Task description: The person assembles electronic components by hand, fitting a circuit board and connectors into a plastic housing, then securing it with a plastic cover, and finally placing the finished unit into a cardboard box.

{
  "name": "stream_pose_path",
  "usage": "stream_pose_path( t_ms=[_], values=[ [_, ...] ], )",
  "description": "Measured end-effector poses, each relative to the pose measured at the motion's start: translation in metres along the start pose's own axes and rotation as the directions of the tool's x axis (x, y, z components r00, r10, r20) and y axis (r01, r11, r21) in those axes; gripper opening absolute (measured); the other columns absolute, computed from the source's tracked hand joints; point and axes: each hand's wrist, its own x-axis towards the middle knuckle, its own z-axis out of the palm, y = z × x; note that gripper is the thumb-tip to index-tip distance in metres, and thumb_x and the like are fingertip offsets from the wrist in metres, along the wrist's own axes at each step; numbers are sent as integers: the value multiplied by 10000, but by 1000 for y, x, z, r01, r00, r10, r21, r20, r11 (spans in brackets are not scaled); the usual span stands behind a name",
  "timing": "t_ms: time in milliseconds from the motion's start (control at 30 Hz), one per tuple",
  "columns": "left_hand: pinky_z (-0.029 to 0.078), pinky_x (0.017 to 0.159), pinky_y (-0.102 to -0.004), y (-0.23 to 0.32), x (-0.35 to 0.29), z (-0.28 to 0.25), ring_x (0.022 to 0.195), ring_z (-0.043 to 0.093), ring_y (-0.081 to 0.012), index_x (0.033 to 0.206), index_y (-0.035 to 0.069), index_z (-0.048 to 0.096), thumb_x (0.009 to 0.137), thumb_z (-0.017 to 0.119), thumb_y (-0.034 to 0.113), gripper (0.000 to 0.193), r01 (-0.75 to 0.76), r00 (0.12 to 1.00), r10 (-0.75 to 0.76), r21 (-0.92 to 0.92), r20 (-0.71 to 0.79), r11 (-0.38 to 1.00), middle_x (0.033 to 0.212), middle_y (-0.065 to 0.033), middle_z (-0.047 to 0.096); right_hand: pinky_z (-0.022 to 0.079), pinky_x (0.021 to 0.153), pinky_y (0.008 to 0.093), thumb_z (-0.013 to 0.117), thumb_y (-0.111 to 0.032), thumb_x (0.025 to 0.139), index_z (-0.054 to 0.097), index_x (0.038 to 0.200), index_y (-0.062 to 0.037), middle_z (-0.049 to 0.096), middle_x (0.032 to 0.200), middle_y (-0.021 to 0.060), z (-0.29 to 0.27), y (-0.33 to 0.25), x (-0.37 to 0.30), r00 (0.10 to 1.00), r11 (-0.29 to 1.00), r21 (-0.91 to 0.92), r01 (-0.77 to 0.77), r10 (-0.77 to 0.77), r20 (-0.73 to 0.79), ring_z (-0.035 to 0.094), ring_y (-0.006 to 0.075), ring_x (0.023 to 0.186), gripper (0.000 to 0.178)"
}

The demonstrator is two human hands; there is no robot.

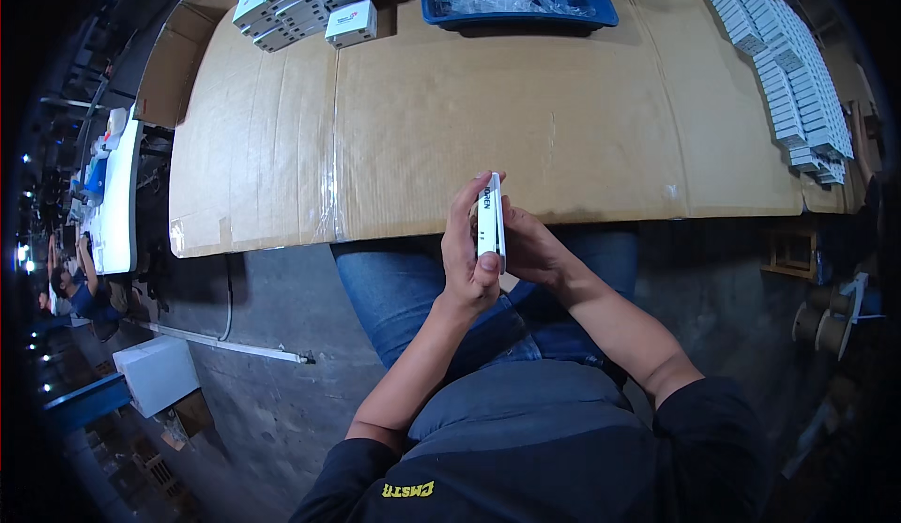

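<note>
A small flat white box (487, 223) with dark print along its narrow side is held upright at the table's near edge, above my lap. My left hand (460, 255) grips it from the left, the thumb at its lower end and fingers reaching to its top. From the other side my right hand (532, 249) presses against the box, its fingers partly hidden behind it. A thin gap or seam runs along the box's edge, and I cannot tell whether the lid is fully closed.
Cardboard covers the table (450, 119). Stacked white boxes (296, 2) stand at the far left, with a single white box (352, 23) beside them. A blue tray (521, 7) holds clear plastic bags. Many white boxes (784, 82) line the right side. Another person (89, 288) is far left.
</note>
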Motion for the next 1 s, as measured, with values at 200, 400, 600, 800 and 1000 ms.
stream_pose_path(
  t_ms=[200,400,600,800,1000],
  values=[
    [445,1071,-404,-1,2,1,1272,580,-301,1573,-65,295,937,548,683,1013,34,995,-40,-69,-94,997,1528,-258,465,602,806,371,523,-486,1071,529,1394,-99,666,1151,61,20,-2,7,935,987,-157,-25,-32,-353,682,187,1064,504],
    [412,1104,-448,-25,1,-7,1333,518,-363,1532,-111,338,941,507,641,972,-26,997,31,73,-70,997,1478,-294,481,541,887,335,595,-398,1065,557,1318,-21,649,1195,91,41,7,5,776,962,-238,136,-253,-578,676,182,1042,455],
    [439,1074,-473,-37,15,-3,1279,548,-373,1508,-107,372,938,495,682,981,-141,988,149,146,-47,979,1409,-291,519,479,1059,328,692,-266,1020,431,1466,31,542,1427,161,62,17,7,718,818,-514,258,-518,-464,538,194,1302,596],
    [476,1020,-476,-36,20,3,1180,598,-403,1418,-113,477,937,464,747,985,-209,964,242,253,-110,945,1298,-284,590,496,1009,288,603,-175,1069,435,1507,54,623,1358,129,65,18,0,724,784,-562,264,-546,-421,605,140,1180,522],
    [497,958,-476,-34,23,5,1125,615,-404,1288,-116,550,967,368,722,915,-208,962,245,257,-120,944,1217,-277,618,477,1004,263,499,-273,1118,444,1527,46,667,1322,143,56,22,-4,707,570,-807,156,-635,-312,610,135,1172,521]
  ],
)
